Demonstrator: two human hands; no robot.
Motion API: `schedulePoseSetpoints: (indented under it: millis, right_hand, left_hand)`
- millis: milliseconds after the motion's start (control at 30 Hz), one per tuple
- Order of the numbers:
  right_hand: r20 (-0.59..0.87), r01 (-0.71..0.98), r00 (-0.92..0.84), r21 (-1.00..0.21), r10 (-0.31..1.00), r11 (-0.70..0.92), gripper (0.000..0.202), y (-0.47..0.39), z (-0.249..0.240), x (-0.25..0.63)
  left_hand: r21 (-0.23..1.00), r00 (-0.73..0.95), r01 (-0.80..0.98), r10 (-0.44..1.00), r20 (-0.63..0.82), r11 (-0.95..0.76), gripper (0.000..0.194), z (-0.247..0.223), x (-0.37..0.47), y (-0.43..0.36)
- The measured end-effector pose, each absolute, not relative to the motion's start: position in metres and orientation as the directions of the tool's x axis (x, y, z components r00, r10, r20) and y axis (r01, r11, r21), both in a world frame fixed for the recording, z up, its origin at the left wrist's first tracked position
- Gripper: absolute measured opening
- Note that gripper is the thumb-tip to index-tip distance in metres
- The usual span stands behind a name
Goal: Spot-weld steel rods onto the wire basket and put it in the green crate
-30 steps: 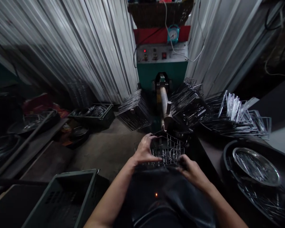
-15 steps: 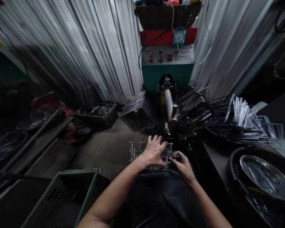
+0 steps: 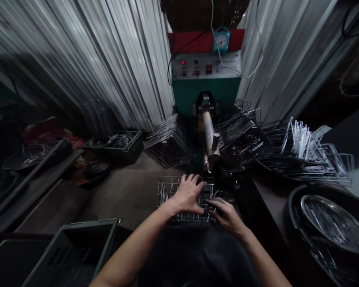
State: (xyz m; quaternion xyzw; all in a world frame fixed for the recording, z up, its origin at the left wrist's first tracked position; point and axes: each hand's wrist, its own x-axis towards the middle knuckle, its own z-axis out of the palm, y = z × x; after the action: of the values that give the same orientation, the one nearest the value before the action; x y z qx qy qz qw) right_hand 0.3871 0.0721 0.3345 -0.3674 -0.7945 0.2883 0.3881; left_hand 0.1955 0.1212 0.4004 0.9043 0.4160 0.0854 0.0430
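Note:
A silvery wire basket [image 3: 167,191] lies in front of me, just above my dark-clothed lap. My left hand [image 3: 189,196] grips it from above, fingers spread across its far side and thumb at the near side. At the basket's right end is my right hand [image 3: 223,210], its fingers bent against the wires; whether a small piece is between them is too dark to tell. Just beyond the basket, the machine's metal arm [image 3: 208,129] points down toward me, with a small bright tip at its lower end.
Stacked wire frames stand left [image 3: 169,141] and right [image 3: 242,137] of the machine arm. A green control box [image 3: 206,91] is behind. At the right are a pile of wire parts [image 3: 305,151] and a black tub [image 3: 293,215]; a green crate [image 3: 107,239] sits lower left.
The view has shifted slightly. My right hand's fingers, curled at the basket's right end before, now reach further left, against the wires. My left hand keeps its hold.

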Motion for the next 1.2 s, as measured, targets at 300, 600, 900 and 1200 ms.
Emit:
schedulePoseSetpoints:
  millis: [300,600,900,1200]
  right_hand:
    - [0.525,0.445,-0.367,-0.627,0.768,0.64,0.028,0.072,0.332,0.381]
    - [0.535,0.48,-0.323,-0.618,0.781,0.622,0.023,0.093,0.329,0.379]
    - [0.529,0.452,-0.311,-0.648,0.789,0.613,0.021,0.105,0.338,0.378]
    - [0.546,0.514,-0.272,-0.614,0.792,0.599,0.025,0.114,0.334,0.378]
  left_hand:
    - [0.104,0.672,0.724,0.731,0.114,-0.682,0.09,0.403,0.188,0.134]
    - [0.098,0.667,0.734,0.74,0.089,-0.672,0.09,0.406,0.189,0.155]
    - [0.177,0.63,0.752,0.771,0.088,-0.635,0.089,0.396,0.19,0.168]
    - [0.16,0.627,0.753,0.77,0.119,-0.638,0.088,0.394,0.194,0.181]
